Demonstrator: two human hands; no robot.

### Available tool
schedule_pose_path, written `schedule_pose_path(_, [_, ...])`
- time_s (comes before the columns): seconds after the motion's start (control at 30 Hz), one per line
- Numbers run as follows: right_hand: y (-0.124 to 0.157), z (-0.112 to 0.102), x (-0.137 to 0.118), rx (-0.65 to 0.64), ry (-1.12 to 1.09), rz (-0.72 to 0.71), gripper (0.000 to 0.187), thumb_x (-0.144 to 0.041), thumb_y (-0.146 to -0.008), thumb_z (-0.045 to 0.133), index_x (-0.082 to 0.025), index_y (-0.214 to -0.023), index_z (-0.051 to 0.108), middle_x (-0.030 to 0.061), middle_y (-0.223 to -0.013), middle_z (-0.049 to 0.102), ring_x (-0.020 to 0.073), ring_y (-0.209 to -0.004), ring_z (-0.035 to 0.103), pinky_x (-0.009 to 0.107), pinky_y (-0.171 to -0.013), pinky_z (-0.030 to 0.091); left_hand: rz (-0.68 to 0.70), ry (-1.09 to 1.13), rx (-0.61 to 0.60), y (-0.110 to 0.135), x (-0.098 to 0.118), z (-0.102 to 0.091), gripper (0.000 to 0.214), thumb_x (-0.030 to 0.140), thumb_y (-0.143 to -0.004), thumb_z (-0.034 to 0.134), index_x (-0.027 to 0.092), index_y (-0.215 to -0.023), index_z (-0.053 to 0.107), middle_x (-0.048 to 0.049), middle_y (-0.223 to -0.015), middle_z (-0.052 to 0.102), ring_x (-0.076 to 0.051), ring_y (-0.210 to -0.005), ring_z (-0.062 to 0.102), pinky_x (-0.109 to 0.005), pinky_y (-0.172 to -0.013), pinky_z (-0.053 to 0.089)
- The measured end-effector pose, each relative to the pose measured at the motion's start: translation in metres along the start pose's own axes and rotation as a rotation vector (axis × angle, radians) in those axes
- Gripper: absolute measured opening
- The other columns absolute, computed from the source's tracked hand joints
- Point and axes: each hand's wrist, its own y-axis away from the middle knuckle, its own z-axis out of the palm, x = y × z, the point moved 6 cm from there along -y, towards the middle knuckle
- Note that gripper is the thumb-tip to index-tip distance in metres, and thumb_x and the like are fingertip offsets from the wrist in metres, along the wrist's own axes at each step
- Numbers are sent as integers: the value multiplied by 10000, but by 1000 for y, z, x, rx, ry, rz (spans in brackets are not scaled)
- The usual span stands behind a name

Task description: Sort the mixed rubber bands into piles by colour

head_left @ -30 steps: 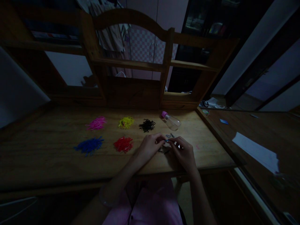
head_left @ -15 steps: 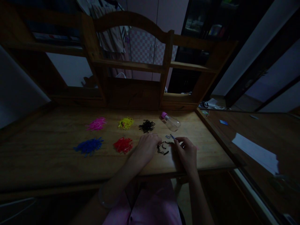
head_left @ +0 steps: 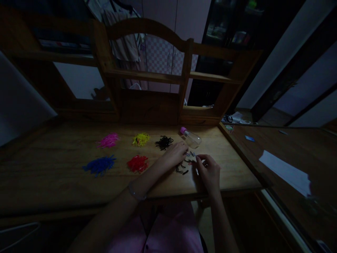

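Observation:
My right hand (head_left: 210,170) is closed in a pinch on what look like slim metal tweezers (head_left: 193,154), their two tips pointing up and left. My left hand (head_left: 179,153) reaches in from the left, fingers bent together and fingertips low over the table; anything between them is too small to make out. Close to those fingertips lies a small pale loop (head_left: 187,154). Between and below the hands are several loose dark bands (head_left: 180,169) and a small red piece (head_left: 190,163). Just beyond my left hand is a pile of black bands (head_left: 164,142).
Piles of red (head_left: 138,163), blue (head_left: 100,165), yellow (head_left: 140,139) and pink bands (head_left: 108,140) lie to the left. A clear bottle with a pink cap (head_left: 192,138) lies behind my hands. A wooden shelf frame (head_left: 150,109) stands along the back; white paper (head_left: 285,172) is on the right-hand surface.
My left hand has moved right and away from me, from the loose dark bands to the small pale loop. My right hand has stayed nearly in place with the tweezers.

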Motion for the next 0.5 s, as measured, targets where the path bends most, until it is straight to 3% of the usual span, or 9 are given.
schedule_pose_path(0.23, [0,1,3,0,-16,-4,183,-348,-881,562,-199,-872,668,26,-835,683,149,-635,580,270,-622,432,-39,52,-6,-9,-13,11,75,216,-793,587,173,-816,644,-53,-914,652,-198,-883,604,-271,-758,459])
schedule_pose_path(0.5, [0,1,-7,-51,-29,-52,191,-349,-907,528,-201,-893,649,30,-868,669,147,-652,573,270,-629,430,-11,142,-15,5,-4,-11,114,186,-777,573,160,-851,656,-37,-821,672,-171,-772,615,-245,-677,439])
